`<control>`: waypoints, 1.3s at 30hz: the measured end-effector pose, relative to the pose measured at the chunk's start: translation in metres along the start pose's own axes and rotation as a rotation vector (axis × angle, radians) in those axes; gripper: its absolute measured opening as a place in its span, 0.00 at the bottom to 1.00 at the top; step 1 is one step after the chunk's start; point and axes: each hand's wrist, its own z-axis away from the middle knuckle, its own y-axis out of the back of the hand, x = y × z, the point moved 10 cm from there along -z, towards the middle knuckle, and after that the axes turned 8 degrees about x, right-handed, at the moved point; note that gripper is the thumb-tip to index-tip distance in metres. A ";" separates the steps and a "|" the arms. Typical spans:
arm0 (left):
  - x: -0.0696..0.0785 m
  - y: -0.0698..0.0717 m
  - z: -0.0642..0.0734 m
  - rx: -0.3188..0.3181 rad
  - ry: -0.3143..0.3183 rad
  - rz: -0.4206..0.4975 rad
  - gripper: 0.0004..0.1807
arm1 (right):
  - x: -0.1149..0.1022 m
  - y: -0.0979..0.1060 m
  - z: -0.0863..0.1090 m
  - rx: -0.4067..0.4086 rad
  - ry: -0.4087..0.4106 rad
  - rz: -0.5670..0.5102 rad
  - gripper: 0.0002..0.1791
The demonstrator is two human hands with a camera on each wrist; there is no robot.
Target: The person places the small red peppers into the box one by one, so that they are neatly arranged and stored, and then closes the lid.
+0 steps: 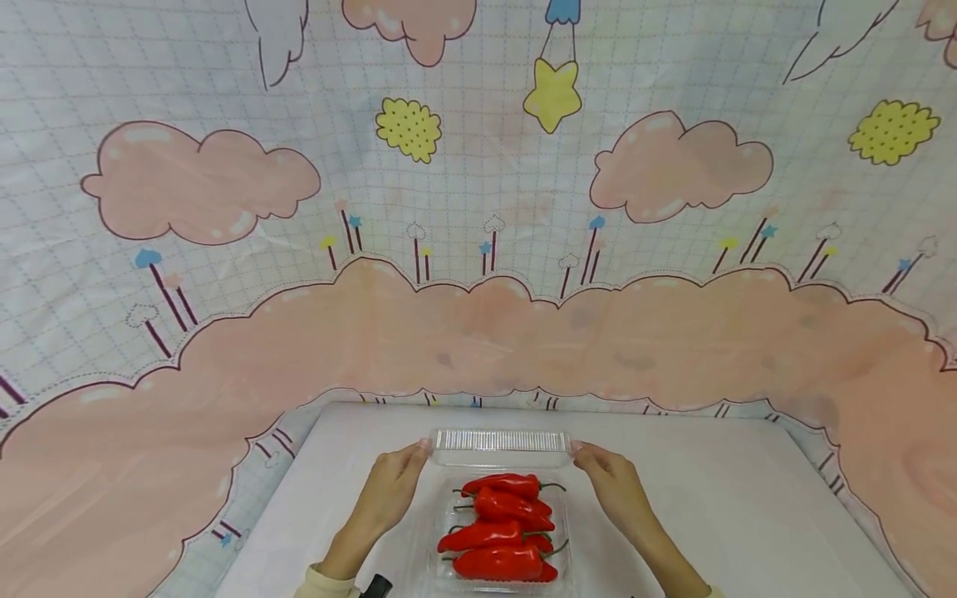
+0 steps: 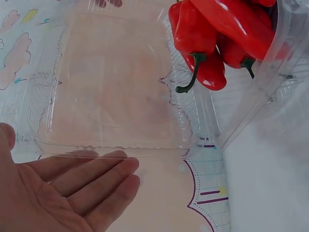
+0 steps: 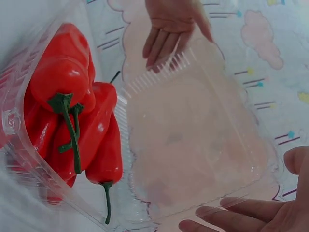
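Several red peppers [image 1: 503, 531] with green stems lie in the base of a clear plastic clamshell box [image 1: 432, 531]. Its clear lid [image 1: 501, 457] stands raised on the far side of the base, with a ribbed edge showing in the head view. My left hand [image 1: 395, 486] touches the lid's left edge. In the left wrist view its fingers [image 2: 104, 191] are straight along that edge, thumb apart from them. At the lid's right edge is my right hand [image 1: 615, 486]. Its straight fingers [image 3: 236, 220] touch the edge in the right wrist view, thumb also apart.
Under the box is a white tabletop [image 1: 718, 490]. A patterned cloth [image 1: 478, 340] with clouds and stars hangs behind the table and reaches down both sides. A small black cylinder [image 1: 377, 586] sits by the left sleeve.
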 end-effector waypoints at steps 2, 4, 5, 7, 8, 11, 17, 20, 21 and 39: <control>0.000 -0.001 0.001 -0.006 -0.001 0.014 0.24 | 0.000 0.000 0.000 0.004 0.009 -0.015 0.27; 0.000 -0.002 0.002 -0.015 -0.003 0.032 0.24 | 0.001 0.000 0.000 0.008 0.017 -0.032 0.27; 0.000 -0.002 0.002 -0.022 -0.002 0.042 0.25 | 0.001 0.000 0.000 0.008 0.019 -0.040 0.28; 0.000 -0.004 0.004 -0.037 -0.002 0.060 0.25 | 0.003 -0.001 0.000 0.006 0.020 -0.055 0.29; 0.000 -0.005 0.004 -0.044 -0.003 0.066 0.25 | 0.004 -0.002 -0.001 0.004 0.018 -0.063 0.29; -0.002 -0.008 0.006 -0.053 -0.010 0.075 0.25 | 0.006 -0.003 -0.001 0.001 0.027 -0.073 0.29; -0.005 -0.013 0.006 -0.066 -0.025 0.094 0.25 | 0.010 -0.005 -0.002 -0.002 0.040 -0.084 0.27; -0.008 -0.017 0.007 -0.084 -0.020 0.104 0.26 | 0.013 -0.007 -0.002 -0.018 0.042 -0.099 0.26; -0.009 -0.018 0.008 -0.090 -0.016 0.106 0.26 | 0.014 -0.008 -0.001 -0.024 0.043 -0.100 0.26; -0.025 -0.027 0.028 -0.160 0.013 0.087 0.27 | 0.032 -0.017 0.009 -0.072 0.077 -0.156 0.23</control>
